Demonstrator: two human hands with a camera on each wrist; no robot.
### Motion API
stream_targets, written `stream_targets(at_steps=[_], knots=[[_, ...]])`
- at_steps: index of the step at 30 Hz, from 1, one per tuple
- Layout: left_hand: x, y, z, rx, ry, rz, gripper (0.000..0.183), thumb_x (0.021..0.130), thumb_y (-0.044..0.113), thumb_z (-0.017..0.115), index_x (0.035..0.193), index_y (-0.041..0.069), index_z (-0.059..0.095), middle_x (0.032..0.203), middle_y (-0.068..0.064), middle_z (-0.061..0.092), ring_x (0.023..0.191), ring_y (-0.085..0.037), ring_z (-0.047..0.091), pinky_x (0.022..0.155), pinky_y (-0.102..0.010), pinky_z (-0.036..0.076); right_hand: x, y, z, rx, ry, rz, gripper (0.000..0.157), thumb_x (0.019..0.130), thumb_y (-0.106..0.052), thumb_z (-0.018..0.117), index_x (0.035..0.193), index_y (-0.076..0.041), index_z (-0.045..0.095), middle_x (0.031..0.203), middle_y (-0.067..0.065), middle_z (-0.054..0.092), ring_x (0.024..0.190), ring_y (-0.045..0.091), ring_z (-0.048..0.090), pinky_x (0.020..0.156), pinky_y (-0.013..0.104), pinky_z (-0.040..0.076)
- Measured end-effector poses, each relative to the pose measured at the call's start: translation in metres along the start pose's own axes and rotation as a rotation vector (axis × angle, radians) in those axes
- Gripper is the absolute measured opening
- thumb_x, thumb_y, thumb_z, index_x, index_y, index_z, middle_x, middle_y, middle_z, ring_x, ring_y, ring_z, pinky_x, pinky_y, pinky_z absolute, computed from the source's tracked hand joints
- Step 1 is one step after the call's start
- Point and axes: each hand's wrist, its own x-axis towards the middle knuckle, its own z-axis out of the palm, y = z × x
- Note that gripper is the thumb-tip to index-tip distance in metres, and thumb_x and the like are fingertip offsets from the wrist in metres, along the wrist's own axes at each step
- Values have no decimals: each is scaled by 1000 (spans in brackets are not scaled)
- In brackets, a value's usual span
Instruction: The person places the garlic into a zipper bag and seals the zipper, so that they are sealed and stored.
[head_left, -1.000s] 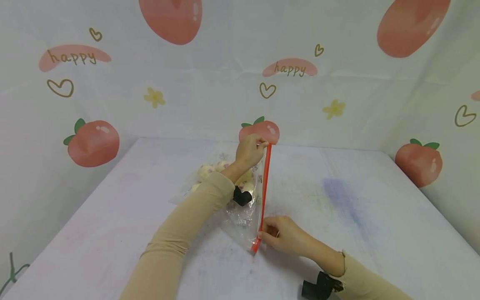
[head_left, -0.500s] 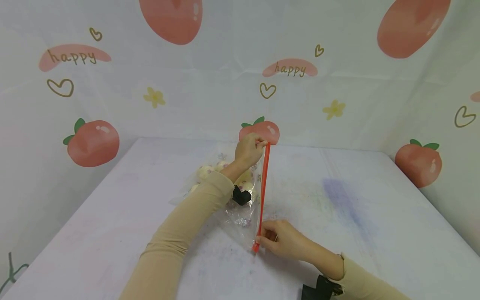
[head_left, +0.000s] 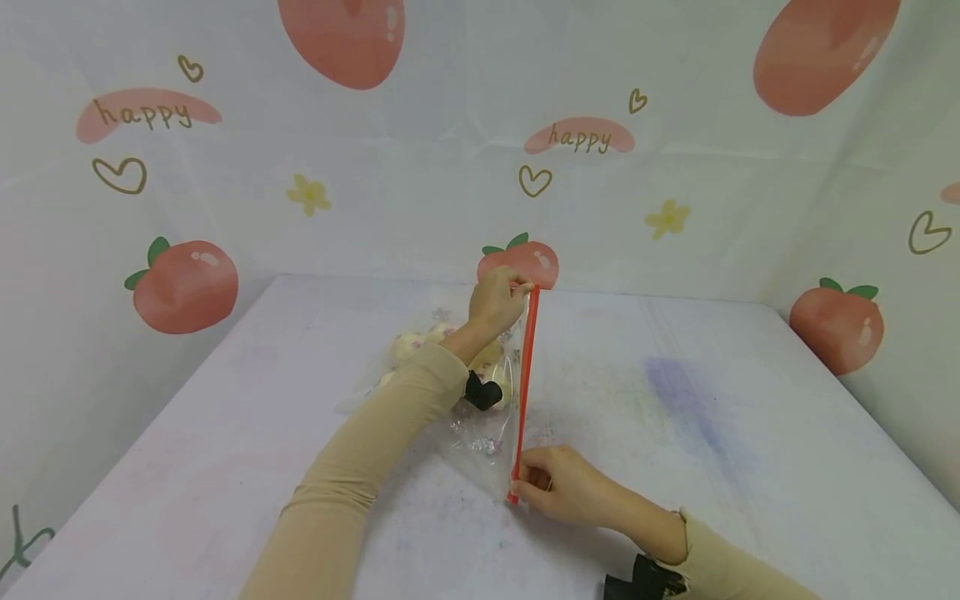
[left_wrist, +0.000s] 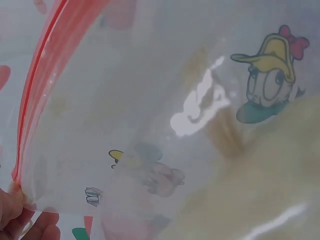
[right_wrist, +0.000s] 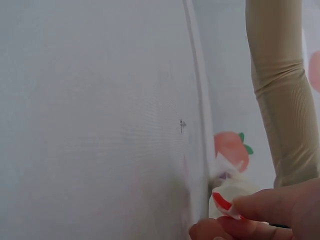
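A clear zip bag (head_left: pixel 480 437) stands tilted on the table, its red zip strip (head_left: pixel 528 375) running from far to near. Several pale yellow round things (head_left: pixel 408 345) lie inside; their kind is unclear, and my left arm hides part of them. My left hand (head_left: pixel 497 302) pinches the far end of the strip. Near the other end, my right hand (head_left: pixel 562 485) pinches the strip between thumb and fingers. Cartoon duck prints (left_wrist: pixel 272 75) show on the bag in the left wrist view. In the right wrist view, a red strip end (right_wrist: pixel 222 201) pokes out from my fingertips.
The white table (head_left: pixel 750 433) carries a blue-purple smudge (head_left: pixel 682 400) to the right. A fruit-printed cloth (head_left: pixel 420 192) hangs behind it. A green cord-like thing (head_left: pixel 26 546) shows at the lower left. Black wrist gear (head_left: pixel 645 579) sits by my right cuff.
My right hand has slid slightly nearer along the strip, toward its near end. The strip has shifted a little to the left. My left hand keeps its pinch, almost still.
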Motion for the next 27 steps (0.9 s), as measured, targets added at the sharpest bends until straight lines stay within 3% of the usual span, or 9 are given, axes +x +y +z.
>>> stream_targets(at_steps=[4, 9, 17, 22, 27], knots=[[0, -1, -1, 7, -30, 6, 21, 94, 22, 56, 102, 8, 70, 107, -6, 69, 82, -20, 64, 63, -26, 45, 0, 2, -2, -8, -14, -3, 19, 87, -15, 64, 70, -9, 58, 60, -5, 58, 53, -7, 41, 49, 14, 38], [0, -2, -5, -1, -71, 20, 23, 96, 23, 52, 106, 8, 68, 111, -7, 68, 91, -23, 65, 73, -33, 50, 0, 8, -10, -9, -13, 20, 20, 87, -20, 64, 71, -11, 59, 60, -5, 58, 52, -6, 41, 49, 14, 37], [-1, -7, -6, -52, -103, 21, 22, 96, 21, 51, 106, 7, 66, 113, -8, 66, 104, -24, 64, 86, -36, 51, 9, 17, -28, -43, 245, 60, 21, 85, -16, 68, 92, -5, 51, 82, 6, 68, 58, 2, 55, 57, 19, 46], [-2, -11, -10, -79, -178, 41, 25, 97, 22, 50, 112, 7, 63, 116, -8, 64, 107, -25, 63, 91, -36, 51, 14, 21, -30, -16, 285, 50, 27, 83, -7, 67, 99, -3, 46, 82, 10, 68, 60, 3, 59, 60, 20, 49], [-5, -21, -31, -37, -248, -7, 30, 98, 24, 49, 122, 9, 58, 125, -10, 59, 114, -26, 60, 94, -37, 49, 14, 27, -33, -38, 293, 18, 26, 82, -2, 66, 101, 0, 49, 80, 10, 66, 61, 6, 61, 63, 21, 51]])
